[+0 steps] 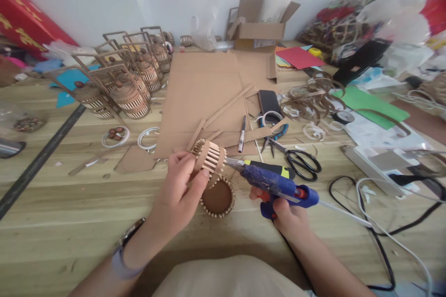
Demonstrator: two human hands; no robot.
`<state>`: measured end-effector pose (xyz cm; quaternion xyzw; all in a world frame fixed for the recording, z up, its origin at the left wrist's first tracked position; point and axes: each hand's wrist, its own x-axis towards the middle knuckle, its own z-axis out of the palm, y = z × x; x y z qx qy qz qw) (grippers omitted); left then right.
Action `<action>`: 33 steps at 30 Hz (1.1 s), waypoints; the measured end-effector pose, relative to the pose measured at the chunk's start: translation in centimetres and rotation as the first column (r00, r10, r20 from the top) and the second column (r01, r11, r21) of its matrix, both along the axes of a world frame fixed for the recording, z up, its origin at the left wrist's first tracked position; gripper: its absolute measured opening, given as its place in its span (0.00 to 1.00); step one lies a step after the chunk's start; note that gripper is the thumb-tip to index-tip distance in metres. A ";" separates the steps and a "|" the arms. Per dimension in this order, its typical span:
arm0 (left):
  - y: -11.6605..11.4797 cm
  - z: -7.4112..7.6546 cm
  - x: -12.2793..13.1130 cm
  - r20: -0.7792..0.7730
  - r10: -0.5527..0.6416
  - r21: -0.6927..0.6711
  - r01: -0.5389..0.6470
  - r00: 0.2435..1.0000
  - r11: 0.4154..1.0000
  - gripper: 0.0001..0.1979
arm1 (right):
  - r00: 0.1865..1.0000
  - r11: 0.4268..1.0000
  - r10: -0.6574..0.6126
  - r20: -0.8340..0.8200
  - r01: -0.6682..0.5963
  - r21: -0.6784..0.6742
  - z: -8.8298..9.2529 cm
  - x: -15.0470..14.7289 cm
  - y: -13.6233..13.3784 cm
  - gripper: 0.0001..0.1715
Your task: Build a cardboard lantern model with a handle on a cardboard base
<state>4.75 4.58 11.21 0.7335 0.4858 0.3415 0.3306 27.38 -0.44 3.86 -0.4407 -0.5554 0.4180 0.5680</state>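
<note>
Drum (211, 157), slatted: tilted at centre of dial, pinched by thumb and fingers of left hand (183, 188). Gun (277, 183): at 3 o'clock, gripped in right hand (287, 216); tip (236, 163) close beside drum, contact unclear. Base (218, 199): at 6 o'clock, on table (69, 241). Likely best handling: steady pinch, light trigger squeeze, thin even line, slow turn of drum, both hands clear of probably hot tip.

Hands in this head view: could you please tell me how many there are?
2: the left hand, holding a slatted cylinder near the middle of the picture, and the right hand, beside it, gripping a blue glue gun.
</note>
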 end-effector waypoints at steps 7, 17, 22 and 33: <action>-0.5 0.0 -0.1 -0.016 -0.096 0.122 0.098 0.995 0.988 0.17 | 0.998 0.998 0.046 0.044 -0.045 -0.039 -0.2 0.4 -0.3 0.29; -1.0 -0.3 -0.1 -0.205 -0.140 0.381 0.211 0.969 0.900 0.11 | 0.992 0.988 0.128 0.000 -0.128 -0.084 0.7 0.0 -0.1 0.30; -1.1 -0.1 -0.1 -0.253 -0.113 0.450 0.220 0.961 0.865 0.10 | 0.988 0.986 0.152 0.033 -0.150 -0.072 0.1 0.4 -0.3 0.31; -1.2 -0.5 -0.5 -0.323 -0.058 0.527 0.231 0.944 0.818 0.10 | 0.978 0.974 0.144 -0.152 -0.167 -0.152 0.7 0.0 -0.1 0.31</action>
